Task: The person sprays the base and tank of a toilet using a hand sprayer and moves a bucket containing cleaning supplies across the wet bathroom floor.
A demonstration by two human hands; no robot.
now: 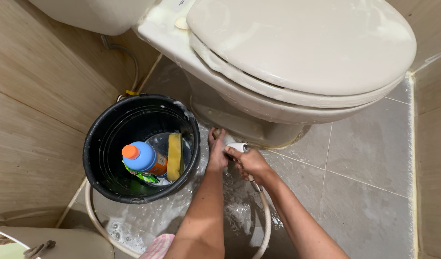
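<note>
My right hand (251, 162) grips a white spray nozzle (238, 147) on a pale hose (266, 225), pointed at the foot of the toilet base (249, 125). My left hand (216, 152) reaches down beside it, fingers spread and pressed against the wet floor and the base's lower edge. Whether something lies under that palm is hidden. The white toilet (302, 48) has its lid down. Foam and water cover the grey tiles around both hands.
A black bucket (100, 144) stands left of my arms, holding a blue bottle with an orange cap (143, 157), a yellow sponge (174, 156) and a green packet. Beige tiled walls close in left and right. A pink cloth (158, 247) lies near the bottom edge.
</note>
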